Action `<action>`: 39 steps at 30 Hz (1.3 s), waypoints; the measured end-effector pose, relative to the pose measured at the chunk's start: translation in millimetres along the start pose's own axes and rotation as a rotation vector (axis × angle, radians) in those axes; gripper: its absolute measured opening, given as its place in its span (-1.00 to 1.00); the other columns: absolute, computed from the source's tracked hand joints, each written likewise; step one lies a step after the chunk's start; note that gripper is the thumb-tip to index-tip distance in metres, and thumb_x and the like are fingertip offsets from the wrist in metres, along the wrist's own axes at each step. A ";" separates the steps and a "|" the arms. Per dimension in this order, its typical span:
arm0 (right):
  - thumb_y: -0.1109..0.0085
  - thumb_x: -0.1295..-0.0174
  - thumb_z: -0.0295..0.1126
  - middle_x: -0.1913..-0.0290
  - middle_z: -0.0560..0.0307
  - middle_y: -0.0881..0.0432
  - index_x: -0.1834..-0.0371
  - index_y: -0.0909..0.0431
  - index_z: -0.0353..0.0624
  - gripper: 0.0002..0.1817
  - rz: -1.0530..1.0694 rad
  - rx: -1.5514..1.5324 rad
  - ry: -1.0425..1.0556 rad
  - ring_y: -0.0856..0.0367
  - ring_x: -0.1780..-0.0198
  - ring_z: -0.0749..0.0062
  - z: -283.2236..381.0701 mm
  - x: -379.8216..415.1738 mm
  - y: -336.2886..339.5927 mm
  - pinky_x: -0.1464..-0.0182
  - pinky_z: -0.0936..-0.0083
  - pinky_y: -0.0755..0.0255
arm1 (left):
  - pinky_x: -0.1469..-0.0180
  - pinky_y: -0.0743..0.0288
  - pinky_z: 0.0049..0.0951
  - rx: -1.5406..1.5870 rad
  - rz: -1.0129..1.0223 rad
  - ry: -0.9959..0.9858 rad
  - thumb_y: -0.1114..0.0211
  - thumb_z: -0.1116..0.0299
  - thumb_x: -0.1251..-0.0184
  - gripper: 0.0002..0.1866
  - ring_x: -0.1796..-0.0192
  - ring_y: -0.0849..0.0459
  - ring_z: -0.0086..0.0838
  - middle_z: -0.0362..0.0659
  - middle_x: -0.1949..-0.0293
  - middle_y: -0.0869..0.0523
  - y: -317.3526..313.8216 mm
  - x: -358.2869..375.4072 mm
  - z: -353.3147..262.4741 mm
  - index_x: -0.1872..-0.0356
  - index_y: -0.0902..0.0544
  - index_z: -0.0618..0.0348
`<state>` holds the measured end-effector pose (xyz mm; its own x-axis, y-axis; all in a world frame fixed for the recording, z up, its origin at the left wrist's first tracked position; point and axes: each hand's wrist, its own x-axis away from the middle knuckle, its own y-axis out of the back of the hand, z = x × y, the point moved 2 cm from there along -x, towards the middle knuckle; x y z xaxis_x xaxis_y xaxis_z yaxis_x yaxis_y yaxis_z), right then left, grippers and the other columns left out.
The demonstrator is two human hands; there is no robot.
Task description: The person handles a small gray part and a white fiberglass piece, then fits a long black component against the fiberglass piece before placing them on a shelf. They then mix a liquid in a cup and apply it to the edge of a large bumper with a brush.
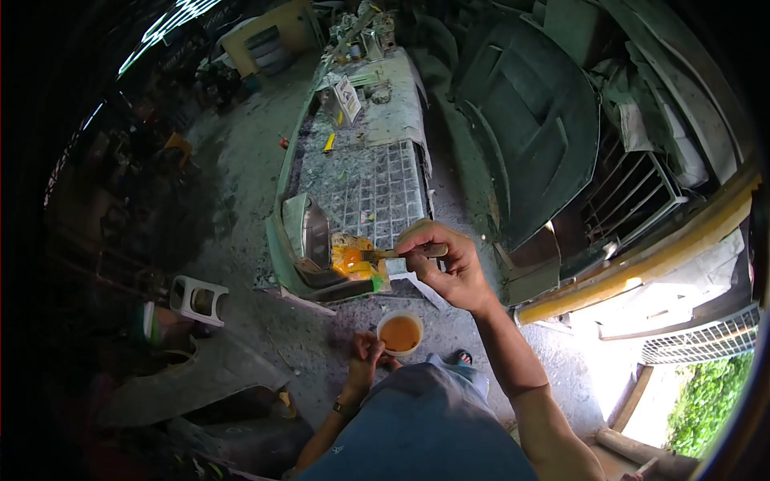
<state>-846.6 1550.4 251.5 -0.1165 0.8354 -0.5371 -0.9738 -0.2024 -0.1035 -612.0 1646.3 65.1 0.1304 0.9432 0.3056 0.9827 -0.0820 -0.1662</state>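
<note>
My right hand (449, 268) is closed around the handle of a paintbrush (387, 254), its bristles pointing left. The bristle end is right at a glossy orange-yellow wet patch (348, 258) near the table's front corner. That patch lies beside a hollow, shiny grey piece (314, 232), with a bit of green at its lower edge. Lower down, close to my body, my left hand (366, 353) grips the side of a white tub (380, 327). Amber liquid (400, 333) fills much of the tub.
The long workbench (361, 180) has a grid-marked surface, with a yellow-handled tool (330, 143) and a box-like can (345, 100) farther back. A large dark panel (529, 128) leans at right. A white plastic stool (197, 300) and a grey curved panel (200, 377) are at left.
</note>
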 end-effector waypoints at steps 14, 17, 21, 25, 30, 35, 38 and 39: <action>-0.18 -0.13 -0.60 0.22 0.02 -0.64 0.23 -0.59 -0.32 -0.86 0.019 0.123 0.056 -0.63 0.25 0.44 31.9 26.2 13.3 0.22 0.51 -0.49 | 0.20 -0.69 -0.36 0.047 -0.052 -0.003 -0.16 0.41 -0.37 -0.76 0.13 -0.63 -0.35 -0.06 0.16 -0.47 11.4 5.4 14.3 0.09 -0.30 0.23; -0.24 -0.09 -0.59 0.31 -0.01 -0.63 0.25 -0.60 -0.34 -0.84 0.147 0.236 0.069 -0.64 0.31 0.39 46.4 25.8 -14.7 0.33 0.54 -0.50 | 0.27 -0.69 -0.38 0.055 -0.057 -0.009 -0.18 0.41 -0.35 -0.74 0.22 -0.66 -0.35 -0.06 0.19 -0.47 13.4 4.8 19.6 0.09 -0.30 0.23; -0.28 -0.05 -0.63 0.33 0.00 -0.63 0.20 -0.57 -0.30 -0.78 0.223 0.644 0.179 -0.65 0.39 0.24 52.2 22.2 -33.9 0.38 0.51 -0.52 | 0.36 -0.68 -0.41 0.109 -0.057 0.058 -0.21 0.36 -0.33 -0.68 0.38 -0.68 -0.33 -0.06 0.19 -0.46 8.7 4.2 19.4 0.07 -0.28 0.24; -0.27 -0.03 -0.67 0.37 0.01 -0.64 0.20 -0.57 -0.31 -0.76 0.062 0.757 0.183 -0.66 0.44 0.26 64.3 31.8 -33.8 0.41 0.48 -0.52 | 0.33 -0.69 -0.41 0.116 -0.045 0.114 -0.22 0.31 -0.32 -0.64 0.34 -0.69 -0.31 -0.04 0.17 -0.45 6.4 1.9 19.6 0.06 -0.26 0.24; -0.27 0.00 -0.70 0.38 -0.05 -0.67 0.21 -0.58 -0.33 -0.75 -0.083 0.737 0.244 -0.69 0.41 0.26 80.4 49.5 -44.5 0.39 0.47 -0.56 | 0.26 -0.71 -0.39 0.107 0.014 0.058 -0.23 0.30 -0.32 -0.63 0.23 -0.68 -0.29 -0.03 0.14 -0.43 16.2 -8.4 28.3 0.07 -0.26 0.24; -0.37 0.01 -0.60 0.28 0.01 -0.66 0.11 -0.56 -0.30 -0.66 0.029 0.790 0.165 -0.69 0.36 0.27 45.6 54.1 -92.0 0.37 0.50 -0.58 | 0.22 -0.71 -0.37 0.063 0.180 0.067 -0.23 0.31 -0.32 -0.64 0.19 -0.65 -0.32 -0.05 0.14 -0.41 34.4 -30.5 17.3 0.08 -0.26 0.24; -0.34 -0.01 -0.57 0.30 0.09 -0.62 0.05 -0.53 -0.24 -0.62 -0.137 1.008 0.132 -0.63 0.45 0.36 36.7 53.8 -101.8 0.47 0.50 -0.52 | 0.17 -0.70 -0.35 -0.009 0.322 0.078 -0.25 0.30 -0.32 -0.64 0.13 -0.58 -0.40 -0.12 0.14 -0.37 54.8 -51.3 26.6 0.09 -0.27 0.24; -0.34 -0.01 -0.59 0.32 0.09 -0.63 0.06 -0.54 -0.24 -0.63 -0.212 1.082 0.111 -0.63 0.46 0.37 40.1 53.2 -105.6 0.49 0.51 -0.51 | 0.17 -0.70 -0.35 0.000 0.359 0.086 -0.25 0.30 -0.32 -0.64 0.13 -0.58 -0.40 -0.12 0.14 -0.37 58.4 -55.9 19.5 0.09 -0.27 0.24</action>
<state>-757.8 1636.7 267.4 0.0380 0.7390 -0.6727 -0.6349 0.5376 0.5548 -564.4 1595.1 20.0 0.4777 0.8236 0.3058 0.8722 -0.4028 -0.2776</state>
